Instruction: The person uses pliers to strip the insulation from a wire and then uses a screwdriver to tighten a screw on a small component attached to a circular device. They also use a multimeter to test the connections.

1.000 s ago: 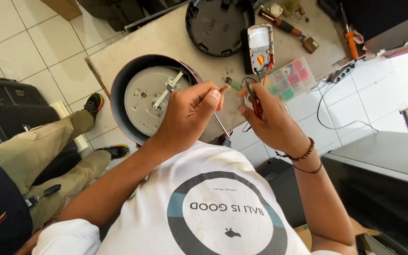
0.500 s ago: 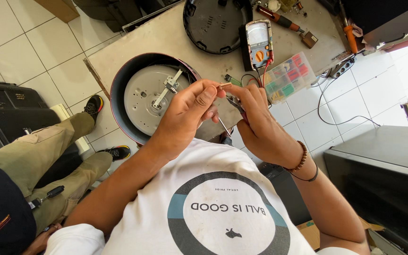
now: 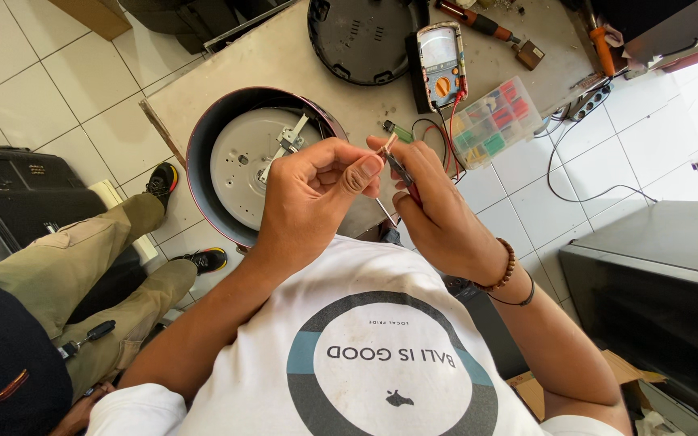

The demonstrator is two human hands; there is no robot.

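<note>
My left hand [image 3: 309, 194] pinches the end of a thin white wire [image 3: 387, 144] between thumb and fingers. My right hand [image 3: 438, 218], with a bead bracelet on its wrist, meets it and grips a small red-handled pliers [image 3: 404, 176] whose dark tip touches the wire. A thin metal shaft [image 3: 383, 213] hangs below, between the hands. Behind the hands, on the workbench [image 3: 284, 56], stands a round dark appliance body [image 3: 203, 137] with a bare metal plate inside.
On the bench lie a black round cover [image 3: 357, 40], a multimeter [image 3: 439, 56], a clear box of coloured parts [image 3: 494, 121], a screwdriver [image 3: 478, 23] and a green lighter [image 3: 397, 129]. Another person's khaki-trousered legs [image 3: 66, 258] are at the left; a dark cabinet [image 3: 656, 282] stands at the right.
My two hands have closed together in front of my chest. The right hand has brought the pliers left onto the wire that the left hand pinches.
</note>
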